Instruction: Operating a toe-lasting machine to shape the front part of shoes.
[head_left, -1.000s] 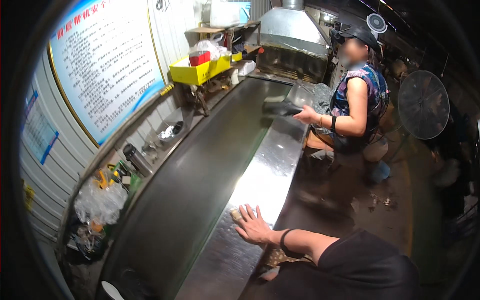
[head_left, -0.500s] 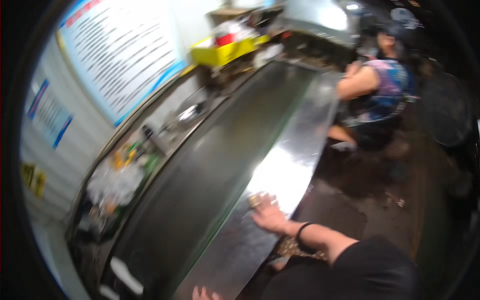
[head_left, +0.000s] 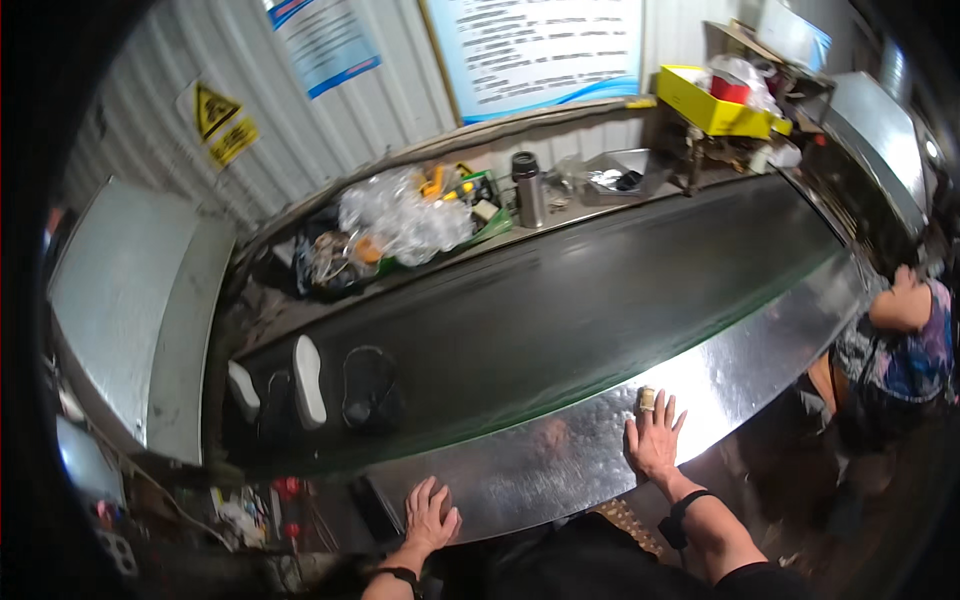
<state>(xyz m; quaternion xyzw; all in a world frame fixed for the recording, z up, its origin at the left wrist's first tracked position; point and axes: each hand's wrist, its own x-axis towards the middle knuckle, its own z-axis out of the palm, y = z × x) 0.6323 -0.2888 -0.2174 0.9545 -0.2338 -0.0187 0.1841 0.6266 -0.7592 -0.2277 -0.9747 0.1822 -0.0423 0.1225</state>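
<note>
Person's own hands at a metal desk (head_left: pixel 530 490) beside a dark belt (head_left: pixel 560 320). The right hand (head_left: pixel 657 440) lies palm down on the desk, fingers spread, its grip around nothing; a yellowish piece (head_left: pixel 647 399) sits at the end of one finger, too small to tell whether it is a wrap or a separate object. The left hand (head_left: pixel 428 518) rests near the desk's left end, fingers extended and slightly bent, likewise with nothing visible in its grip; its palm is hidden. Both forearms are cut off below. On the belt's left end lie two white soles (head_left: pixel 309 382), the outer one partly out of sight beside the metal hood (head_left: pixel 130 300), and dark sole shapes (head_left: pixel 370 388) that barely stand out from the surface. At the right rim a co-worker (head_left: pixel 915 335) is cropped and blurred. Containers line the far side: a yellow box (head_left: pixel 690 102) with a red container (head_left: pixel 730 89) and pale plastic in it; a grey tray (head_left: pixel 652 178) bearing white and black items, not identifiable; a capped flask (head_left: pixel 530 195), standing upright, contents hidden; and crumpled clear plastic (head_left: pixel 415 215) covering much of the heap beneath.
</note>
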